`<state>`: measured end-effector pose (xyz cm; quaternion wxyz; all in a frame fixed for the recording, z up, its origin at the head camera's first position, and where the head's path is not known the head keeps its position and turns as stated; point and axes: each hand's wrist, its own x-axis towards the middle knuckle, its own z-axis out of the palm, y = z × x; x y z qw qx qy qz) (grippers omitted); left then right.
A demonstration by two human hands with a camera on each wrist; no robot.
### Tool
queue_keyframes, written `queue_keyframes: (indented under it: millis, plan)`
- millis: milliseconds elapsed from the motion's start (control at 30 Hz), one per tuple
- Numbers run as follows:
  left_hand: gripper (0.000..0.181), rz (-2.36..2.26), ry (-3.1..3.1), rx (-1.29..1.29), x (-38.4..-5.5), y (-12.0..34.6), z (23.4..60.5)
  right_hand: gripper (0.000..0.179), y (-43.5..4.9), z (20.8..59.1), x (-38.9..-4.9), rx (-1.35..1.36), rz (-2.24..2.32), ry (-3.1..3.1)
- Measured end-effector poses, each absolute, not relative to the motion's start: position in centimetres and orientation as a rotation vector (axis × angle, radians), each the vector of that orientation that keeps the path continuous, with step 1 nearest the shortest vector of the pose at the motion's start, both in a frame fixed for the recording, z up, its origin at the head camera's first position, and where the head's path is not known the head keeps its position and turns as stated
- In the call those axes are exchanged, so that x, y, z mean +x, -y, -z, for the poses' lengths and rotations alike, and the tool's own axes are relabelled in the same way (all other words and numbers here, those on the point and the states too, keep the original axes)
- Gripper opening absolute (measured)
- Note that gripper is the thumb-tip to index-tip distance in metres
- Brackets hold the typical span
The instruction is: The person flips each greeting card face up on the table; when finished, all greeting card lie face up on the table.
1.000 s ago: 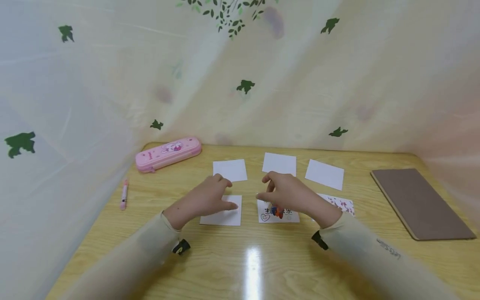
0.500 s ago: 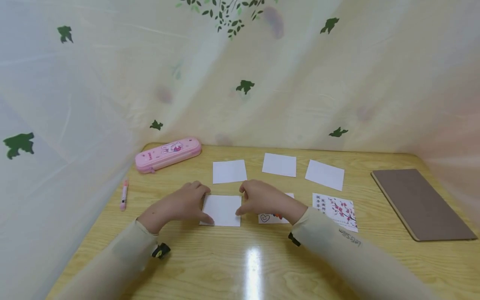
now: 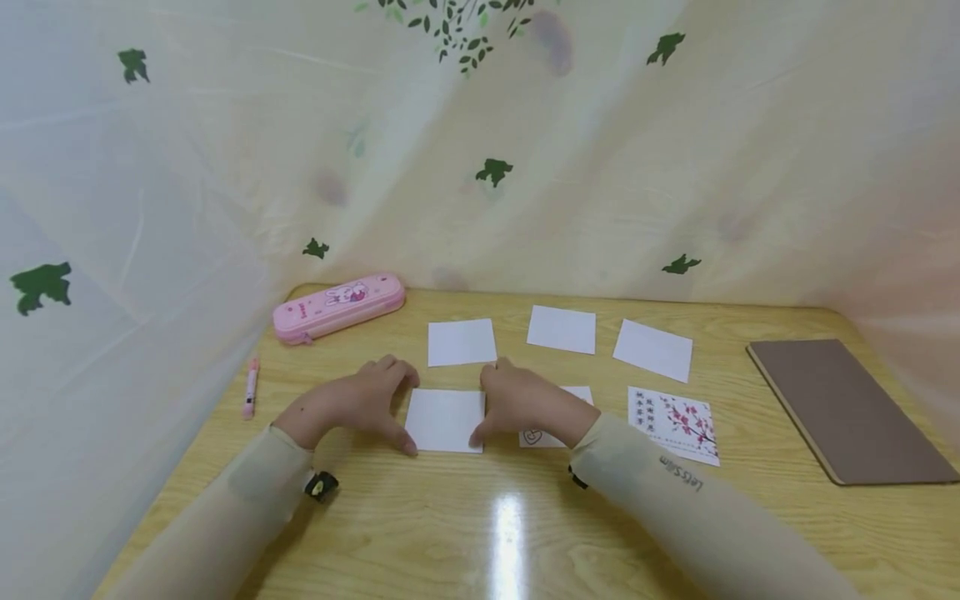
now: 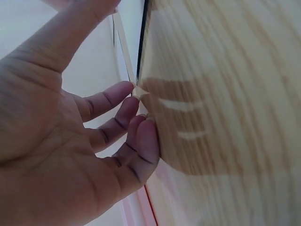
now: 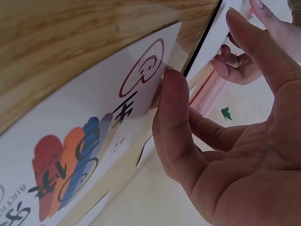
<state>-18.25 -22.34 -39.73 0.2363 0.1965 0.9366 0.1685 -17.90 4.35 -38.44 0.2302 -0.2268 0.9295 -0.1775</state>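
In the head view a blank white card (image 3: 446, 421) lies flat on the table between both hands. My left hand (image 3: 360, 406) is at its left edge, thumb and fingers spread apart near the corners. In the left wrist view its fingertips (image 4: 149, 141) rest on the wood. My right hand (image 3: 525, 406) is at the card's right edge, fingers bent near the upper corner and thumb (image 3: 477, 437) near the lower one. It partly covers a printed card with a heart drawing (image 3: 532, 437), whose coloured figures (image 5: 70, 165) show in the right wrist view.
Behind are three white cards, one at left (image 3: 462, 342), one in the middle (image 3: 562, 330) and one at right (image 3: 653, 350). A blossom card (image 3: 675, 425) and brown notebook (image 3: 851, 408) lie right. A pink pencil case (image 3: 339, 308) and pink marker (image 3: 251, 387) lie left.
My left hand has moved left off the white card to its left edge. My right hand has moved left from over the printed card to the white card's right edge.
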Motion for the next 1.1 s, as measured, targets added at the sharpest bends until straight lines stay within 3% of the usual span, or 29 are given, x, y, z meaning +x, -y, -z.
queue_keyframes:
  millis: [367, 767, 1100]
  plan:
    - [0.097, -0.432, -2.563, 0.553, -18.31, 21.86, 39.62, 0.079, -4.32, 39.13, -18.20, -0.629, 0.495, -2.554]
    - [0.094, -0.442, -2.568, 0.535, -18.40, 21.84, 39.94, 0.075, -4.34, 39.11, -18.35, -0.623, 0.535, -2.536]
    - [0.096, -0.492, -2.582, 0.534, -18.21, 22.06, 40.12, 0.054, -4.12, 38.64, -18.18, -0.588, 0.590, -2.552]
